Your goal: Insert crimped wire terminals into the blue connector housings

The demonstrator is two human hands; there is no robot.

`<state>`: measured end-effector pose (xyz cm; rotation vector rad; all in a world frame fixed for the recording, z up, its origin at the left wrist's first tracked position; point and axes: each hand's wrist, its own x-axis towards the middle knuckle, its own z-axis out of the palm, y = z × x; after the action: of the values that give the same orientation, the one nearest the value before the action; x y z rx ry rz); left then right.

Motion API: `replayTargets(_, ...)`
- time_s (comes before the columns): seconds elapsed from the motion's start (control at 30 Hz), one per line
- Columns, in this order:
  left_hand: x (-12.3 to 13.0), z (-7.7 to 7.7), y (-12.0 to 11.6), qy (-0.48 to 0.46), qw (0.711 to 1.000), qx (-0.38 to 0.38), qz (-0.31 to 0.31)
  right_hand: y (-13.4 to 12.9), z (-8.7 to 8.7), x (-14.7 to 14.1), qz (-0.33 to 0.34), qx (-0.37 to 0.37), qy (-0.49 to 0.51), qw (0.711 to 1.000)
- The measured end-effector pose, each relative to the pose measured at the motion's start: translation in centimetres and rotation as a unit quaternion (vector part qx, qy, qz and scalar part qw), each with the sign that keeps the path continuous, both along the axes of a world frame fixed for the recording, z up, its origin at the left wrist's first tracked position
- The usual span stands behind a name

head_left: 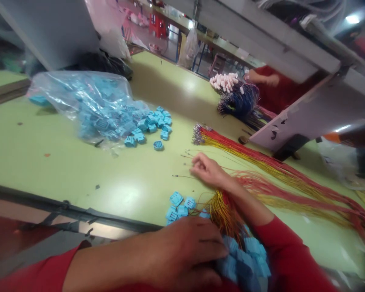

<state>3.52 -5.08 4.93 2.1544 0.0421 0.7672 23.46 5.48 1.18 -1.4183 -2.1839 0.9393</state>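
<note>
At the bottom, my left hand curls its fingers against a cluster of light blue connector housings; the palm side is hidden. Red and yellow wires run in a bunch into these housings. Further up the table, my right hand is closed, fingers curled down near the tabletop. Several thin wires with crimped metal ends stick out to the left of it; whether its fingers pinch one cannot be made out. More blue housings with wires lie just beyond my left hand.
A clear plastic bag spills blue housings onto the green table. Long red and yellow wires stretch to the right edge. Across the table, a person's hand is near dark wires with white connectors. A panel stands at right.
</note>
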Motion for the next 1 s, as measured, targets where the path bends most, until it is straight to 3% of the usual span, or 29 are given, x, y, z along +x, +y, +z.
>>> replayTargets(0.07, -1.0, -0.2, 0.8, -0.024, 0.998, -0.026, 0.046, -0.5, -0.5, -0.8, 0.029, -0.009, -0.009, 0.999)
replayTargets(0.17, -3.3, -1.6, 3.7, -0.036, 0.976, -0.032, 0.214, -0.9, -1.1, -1.7, 0.041, 0.014, -0.014, 0.999)
replayTargets(0.27, -6.0, -3.8, 8.3, 0.029, 0.9, 0.013, 0.435, -1.1, -1.3, -1.8, 0.038, 0.024, -0.006, 0.999)
replayTargets(0.33, -7.3, -5.1, 11.4, 0.112, 0.845, 0.042, 0.521, -1.1, -1.2, -1.8, 0.017, 0.009, 0.018, 1.0)
replayTargets(0.37, -7.7, -5.5, 12.8, 0.153, 0.829, 0.054, 0.536, -1.1, -1.2, -1.7, 0.004, -0.009, 0.04, 0.999)
replayTargets(0.47, -8.0, -6.0, 15.5, 0.233, 0.813, 0.064, 0.53, -1.1, -0.9, -1.7, -0.032, -0.086, 0.142, 0.986)
replayTargets(0.57, -7.4, -5.6, 15.8, 0.211, 0.831, 0.023, 0.515, -1.1, -0.4, -1.7, -0.066, -0.13, 0.229, 0.963)
replayTargets(0.63, -6.8, -5.1, 14.9, 0.154, 0.853, -0.084, 0.492, -1.3, -0.1, -1.6, -0.087, -0.14, 0.249, 0.954)
replayTargets(0.7, -6.1, -4.6, 13.6, 0.087, 0.861, -0.247, 0.436, -1.5, 0.2, -1.5, -0.105, -0.143, 0.258, 0.95)
replayTargets(0.8, -4.9, -4.1, 11.5, -0.002, 0.83, -0.431, 0.354, -1.9, 0.4, -1.2, -0.122, -0.146, 0.262, 0.946)
replayTargets(1.0, -3.3, -4.7, 9.9, -0.047, 0.775, -0.557, 0.295, -2.6, 0.9, -1.1, -0.146, -0.132, 0.277, 0.941)
